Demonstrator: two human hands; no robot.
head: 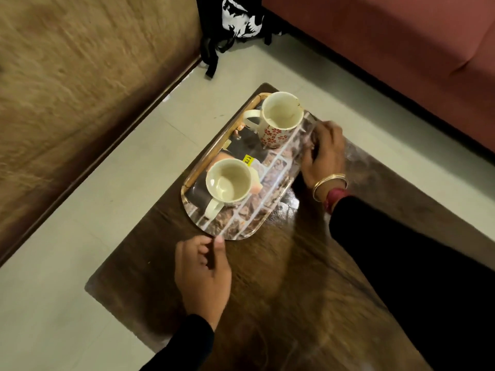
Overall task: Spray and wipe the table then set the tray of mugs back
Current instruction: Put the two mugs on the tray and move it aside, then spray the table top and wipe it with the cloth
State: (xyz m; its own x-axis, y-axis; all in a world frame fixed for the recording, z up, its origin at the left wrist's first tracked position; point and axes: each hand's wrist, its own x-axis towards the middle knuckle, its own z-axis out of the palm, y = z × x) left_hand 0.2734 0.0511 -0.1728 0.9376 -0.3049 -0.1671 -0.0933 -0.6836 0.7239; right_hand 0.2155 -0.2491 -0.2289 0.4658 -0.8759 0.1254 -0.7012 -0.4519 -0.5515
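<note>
From the head camera: a shiny brown table [281, 277] with a tray [270, 183] on its far part. On the tray, two empty mugs, one near [229, 182] and one far [280, 117] with red flowers. Left hand [202, 274] at the near tray edge, fingers loosely curled, thumb touching the rim. Right hand [322, 153] gripping the far right edge. Black bag [238, 20] and pink sofa [401, 49] behind.

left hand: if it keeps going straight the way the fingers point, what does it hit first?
The left hand points up-frame at the near rounded end of the tray, fingertips at or almost at its rim. It would meet that edge first, then probably the nearer mug. Contact is unclear from this angle.
</note>
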